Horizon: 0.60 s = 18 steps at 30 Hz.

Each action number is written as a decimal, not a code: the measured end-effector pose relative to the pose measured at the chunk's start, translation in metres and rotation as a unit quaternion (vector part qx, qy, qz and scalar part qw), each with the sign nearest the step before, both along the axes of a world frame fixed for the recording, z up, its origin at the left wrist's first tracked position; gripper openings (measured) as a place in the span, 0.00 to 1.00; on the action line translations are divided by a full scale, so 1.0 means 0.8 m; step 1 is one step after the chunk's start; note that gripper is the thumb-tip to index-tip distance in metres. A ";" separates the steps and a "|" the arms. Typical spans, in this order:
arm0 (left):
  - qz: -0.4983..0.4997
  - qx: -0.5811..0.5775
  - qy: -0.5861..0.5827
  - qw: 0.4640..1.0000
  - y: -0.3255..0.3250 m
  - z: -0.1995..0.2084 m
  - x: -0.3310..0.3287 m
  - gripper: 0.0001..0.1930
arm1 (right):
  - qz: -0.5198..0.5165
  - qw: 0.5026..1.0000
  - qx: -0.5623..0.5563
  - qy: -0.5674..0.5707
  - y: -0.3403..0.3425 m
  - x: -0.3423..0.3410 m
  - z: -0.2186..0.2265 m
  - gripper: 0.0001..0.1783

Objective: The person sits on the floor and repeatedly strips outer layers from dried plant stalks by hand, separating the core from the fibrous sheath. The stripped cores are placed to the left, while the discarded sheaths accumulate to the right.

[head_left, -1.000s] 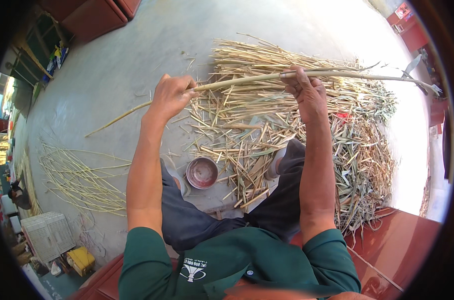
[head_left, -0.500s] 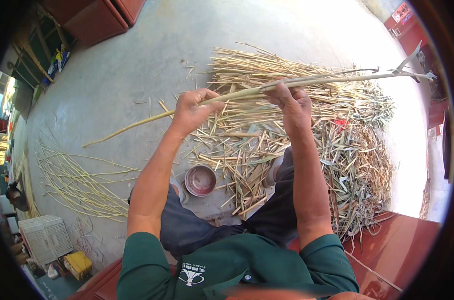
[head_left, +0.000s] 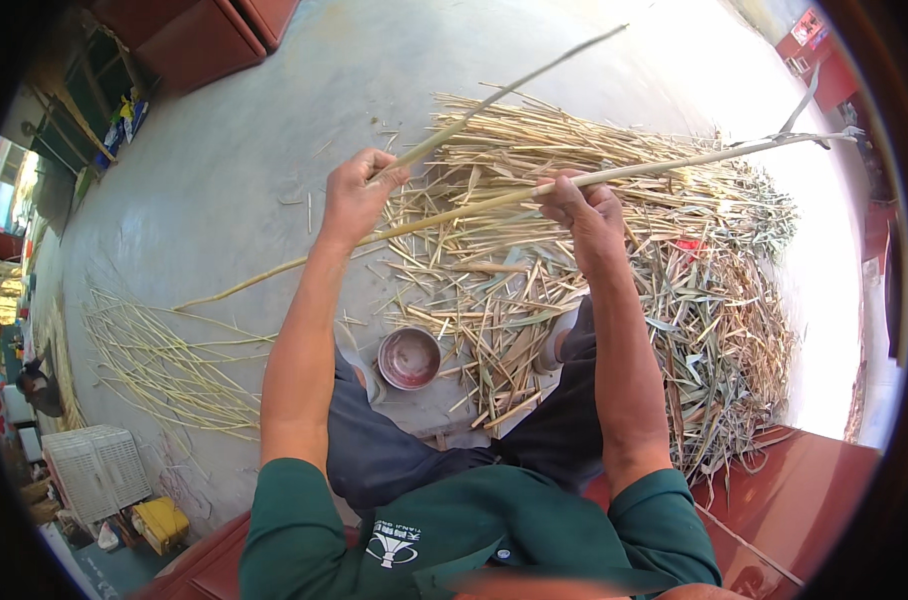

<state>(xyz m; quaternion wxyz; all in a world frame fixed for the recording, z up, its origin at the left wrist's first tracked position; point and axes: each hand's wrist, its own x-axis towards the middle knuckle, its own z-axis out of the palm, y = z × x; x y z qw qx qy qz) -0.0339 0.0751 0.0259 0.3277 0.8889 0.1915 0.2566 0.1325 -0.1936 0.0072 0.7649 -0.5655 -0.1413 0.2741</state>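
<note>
In the middle of the view, both of my arms reach forward. My left hand (head_left: pixel 359 195) is closed on the lower end of a dull greenish strip of reed (head_left: pixel 494 97), which slants up to the far right. I cannot tell whether this strip is a stem or a peeled sheath. A long pale reed stalk (head_left: pixel 454 212) is pinched between thumb and fingers of my right hand (head_left: pixel 589 212). It passes below my left hand, its thin end pointing left and dry leaf bits at its far right end. Beneath my right hand lies a heap of cut reeds (head_left: pixel 564 150).
A small reddish bowl (head_left: pixel 411 384) stands between my feet. To the left, thin green-yellow stems (head_left: pixel 164 365) lie spread on the grey floor (head_left: pixel 244 150). Dry leaf litter (head_left: pixel 729 350) is piled at the right. A white wire crate (head_left: pixel 96 470) sits lower left, beside a yellow box (head_left: pixel 161 522).
The strip in my left hand has come away from the long stalk and now angles upward. My left hand has moved slightly up and left; my right hand keeps its grip.
</note>
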 end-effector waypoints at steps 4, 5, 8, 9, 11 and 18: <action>-0.071 0.233 -0.065 0.968 -0.048 -0.011 0.025 0.19 | 0.000 1.000 0.020 -0.004 0.022 -0.022 -0.004 0.15; -0.113 0.209 -0.059 0.970 -0.061 -0.011 0.028 0.18 | -0.012 1.000 0.020 0.001 0.028 -0.025 -0.004 0.15; -0.162 0.172 -0.054 0.970 -0.080 -0.002 0.037 0.14 | -0.025 0.999 0.039 0.011 0.036 -0.029 -0.003 0.15; -0.161 0.160 -0.038 0.973 -0.080 0.003 0.037 0.12 | -0.021 0.999 0.032 0.017 0.034 -0.026 -0.002 0.14; -0.162 0.159 -0.039 0.973 -0.073 0.011 0.035 0.07 | -0.042 0.997 0.061 0.001 0.024 -0.011 0.003 0.13; -0.093 0.011 0.089 0.992 0.011 0.033 -0.003 0.05 | -0.102 0.991 0.087 0.019 -0.040 0.051 0.027 0.11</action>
